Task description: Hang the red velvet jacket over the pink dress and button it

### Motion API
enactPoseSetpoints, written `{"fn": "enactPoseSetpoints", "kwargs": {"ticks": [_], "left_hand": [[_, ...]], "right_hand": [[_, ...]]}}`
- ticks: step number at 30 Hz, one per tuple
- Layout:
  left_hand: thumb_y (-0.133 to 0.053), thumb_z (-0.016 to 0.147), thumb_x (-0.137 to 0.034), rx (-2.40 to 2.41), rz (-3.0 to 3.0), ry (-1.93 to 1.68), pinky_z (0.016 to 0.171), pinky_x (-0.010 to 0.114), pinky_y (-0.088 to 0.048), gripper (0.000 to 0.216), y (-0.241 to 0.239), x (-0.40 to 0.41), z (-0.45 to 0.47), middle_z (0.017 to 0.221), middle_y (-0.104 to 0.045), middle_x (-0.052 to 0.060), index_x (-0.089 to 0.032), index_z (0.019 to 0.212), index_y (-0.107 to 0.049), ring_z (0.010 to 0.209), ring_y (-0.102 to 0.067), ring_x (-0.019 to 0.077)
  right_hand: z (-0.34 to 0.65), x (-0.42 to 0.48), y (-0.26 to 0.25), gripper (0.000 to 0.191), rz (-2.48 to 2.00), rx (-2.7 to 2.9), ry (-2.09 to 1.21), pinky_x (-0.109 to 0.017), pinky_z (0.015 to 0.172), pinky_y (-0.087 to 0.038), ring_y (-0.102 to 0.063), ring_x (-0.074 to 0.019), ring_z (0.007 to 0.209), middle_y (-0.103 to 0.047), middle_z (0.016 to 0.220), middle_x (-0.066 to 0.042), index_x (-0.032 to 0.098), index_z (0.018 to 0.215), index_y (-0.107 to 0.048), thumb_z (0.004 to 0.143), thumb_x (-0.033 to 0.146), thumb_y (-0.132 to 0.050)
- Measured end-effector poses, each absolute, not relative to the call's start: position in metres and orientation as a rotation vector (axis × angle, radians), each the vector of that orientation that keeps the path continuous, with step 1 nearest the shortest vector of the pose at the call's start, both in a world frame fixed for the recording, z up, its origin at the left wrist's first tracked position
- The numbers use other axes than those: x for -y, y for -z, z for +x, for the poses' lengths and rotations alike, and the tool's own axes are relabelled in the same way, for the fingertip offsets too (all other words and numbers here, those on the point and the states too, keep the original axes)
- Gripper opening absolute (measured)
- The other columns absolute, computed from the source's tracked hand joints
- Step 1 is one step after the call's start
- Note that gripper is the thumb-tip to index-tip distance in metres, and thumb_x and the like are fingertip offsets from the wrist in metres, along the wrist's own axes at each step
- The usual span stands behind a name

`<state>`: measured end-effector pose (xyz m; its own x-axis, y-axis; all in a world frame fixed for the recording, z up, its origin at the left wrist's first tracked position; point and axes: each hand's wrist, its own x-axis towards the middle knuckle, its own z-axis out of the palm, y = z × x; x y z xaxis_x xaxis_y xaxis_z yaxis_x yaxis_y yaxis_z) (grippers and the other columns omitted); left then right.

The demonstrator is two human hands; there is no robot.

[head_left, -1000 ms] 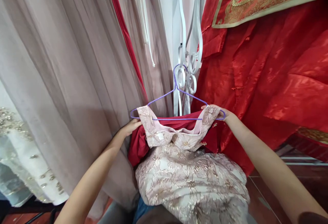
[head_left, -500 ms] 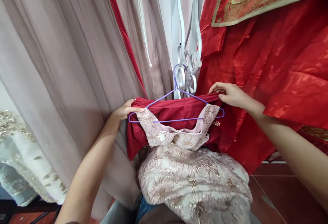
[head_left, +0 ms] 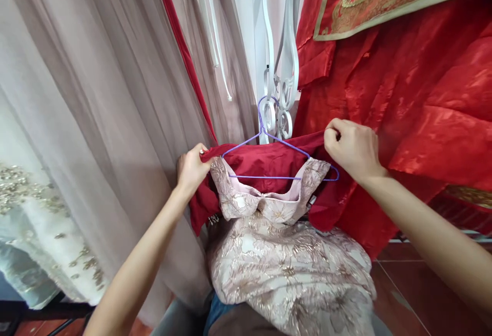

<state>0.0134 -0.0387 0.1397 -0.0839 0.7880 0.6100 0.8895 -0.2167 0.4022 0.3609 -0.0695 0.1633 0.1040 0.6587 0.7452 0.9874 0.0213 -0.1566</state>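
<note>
A purple wire hanger [head_left: 282, 143] hooks onto a white scrolled metal rack [head_left: 282, 95]. A pink and gold brocade dress [head_left: 284, 264] hangs from it by its shoulder straps. Behind the dress lies a dark red garment [head_left: 269, 161], stretched across the hanger. My left hand [head_left: 191, 168] grips the red garment's left top edge. My right hand [head_left: 351, 147] is closed on its right top edge, above the hanger's right end.
A wide grey-pink tulle gown [head_left: 100, 110] hangs at the left, with a white beaded gown [head_left: 34, 233] below it. Bright red satin robes with gold embroidery [head_left: 407, 84] fill the right. Dark red floor tiles [head_left: 415, 295] show at the bottom right.
Both hands left the dress straps and took hold of the red garment behind, pulling its top edge up over the hanger's shoulders. My fists have closed tighter on it.
</note>
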Motion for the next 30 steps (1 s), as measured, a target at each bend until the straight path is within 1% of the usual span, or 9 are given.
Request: {"fn": "enactPoseSetpoints", "kwargs": {"ticks": [2,5,9,12,15,20,23,27,30], "left_hand": [[-0.056,0.077,-0.025,1.881,-2.008,1.122,0.057,0.023,-0.029,0.005,-0.12,0.049,0.025,0.065,-0.058,-0.001,-0.021,0.076,-0.052,0.061,-0.055,0.0162],[-0.051,0.073,-0.014,1.891,-2.151,0.966,0.056,0.025,-0.025,0.011,-0.087,0.056,0.041,0.061,-0.054,-0.001,-0.023,0.078,-0.049,0.056,-0.053,0.0168],[-0.049,0.07,-0.012,1.956,-2.204,1.181,0.057,0.024,-0.026,0.013,-0.063,0.053,0.058,0.056,-0.045,-0.004,-0.023,0.069,-0.041,0.051,-0.045,0.0138],[-0.048,0.067,-0.011,1.941,-2.251,1.358,0.055,0.022,-0.027,0.017,-0.06,0.054,0.064,0.054,-0.038,-0.006,-0.022,0.063,-0.034,0.049,-0.036,0.0105],[-0.047,0.066,-0.013,1.902,-2.317,1.455,0.053,0.021,-0.026,0.018,-0.055,0.06,0.06,0.053,-0.032,-0.007,-0.021,0.06,-0.032,0.05,-0.033,0.0091],[-0.049,0.07,-0.019,2.005,-2.274,1.427,0.055,0.021,-0.031,0.005,-0.039,0.068,0.041,0.057,-0.049,-0.003,-0.02,0.066,-0.05,0.056,-0.046,0.0122],[-0.053,0.075,-0.026,2.051,-2.222,1.355,0.059,0.024,-0.037,0.012,-0.041,0.07,0.029,0.071,-0.065,0.002,-0.019,0.08,-0.062,0.065,-0.058,0.0183],[-0.051,0.083,-0.034,1.932,-2.331,1.261,0.061,0.025,-0.038,0.023,-0.056,0.076,0.021,0.065,-0.062,0.001,-0.019,0.069,-0.062,0.062,-0.058,0.0177],[-0.049,0.085,-0.032,1.74,-2.366,1.268,0.064,0.025,-0.038,0.028,-0.066,0.081,0.017,0.062,-0.058,0.001,-0.019,0.062,-0.059,0.063,-0.053,0.0159]], "right_hand": [[0.341,0.08,-0.156,0.023,-1.854,1.697,0.481,-0.029,0.054,-0.03,-0.059,-0.0247,0.063,-0.065,0.068,-0.012,0.017,0.081,-0.064,0.084,0.025,-0.043],[0.321,0.085,-0.135,0.021,-1.97,1.796,0.38,-0.029,0.054,-0.032,-0.061,-0.0253,0.062,-0.067,0.071,-0.013,0.017,0.087,-0.062,0.084,0.025,-0.043],[0.321,0.077,-0.114,0.021,-1.844,1.727,0.333,-0.03,0.056,-0.035,-0.063,-0.025,0.064,-0.07,0.08,-0.012,0.019,0.089,-0.059,0.086,0.024,-0.039],[0.332,0.075,-0.105,0.02,-1.736,1.712,0.288,-0.03,0.055,-0.036,-0.062,-0.0262,0.063,-0.068,0.074,-0.007,0.021,0.095,-0.054,0.081,0.034,-0.05],[0.344,0.076,-0.1,0.023,-1.692,1.763,0.225,-0.029,0.056,-0.037,-0.061,-0.0254,0.06,-0.064,0.067,-0.003,0.022,0.096,-0.051,0.074,0.028,-0.054],[0.37,0.074,-0.105,0.025,-1.658,1.64,0.187,-0.032,0.067,-0.044,-0.063,-0.0275,0.079,-0.064,0.089,-0.01,0.022,0.091,-0.049,0.068,0.022,-0.058],[0.39,0.073,-0.114,0.024,-1.743,1.454,0.145,-0.036,0.071,-0.045,-0.061,-0.0269,0.077,-0.064,0.085,-0.009,0.023,0.086,-0.05,0.066,0.027,-0.064],[0.421,0.074,-0.108,0.006,-1.788,1.534,0.264,-0.038,0.079,-0.043,-0.059,-0.027,0.076,-0.062,0.073,-0.01,0.023,0.071,-0.053,0.07,0.022,-0.058],[0.441,0.075,-0.093,0.008,-1.694,1.658,0.448,-0.039,0.083,-0.043,-0.058,-0.0273,0.079,-0.062,0.077,-0.01,0.023,0.073,-0.054,0.069,0.017,-0.05]]}}
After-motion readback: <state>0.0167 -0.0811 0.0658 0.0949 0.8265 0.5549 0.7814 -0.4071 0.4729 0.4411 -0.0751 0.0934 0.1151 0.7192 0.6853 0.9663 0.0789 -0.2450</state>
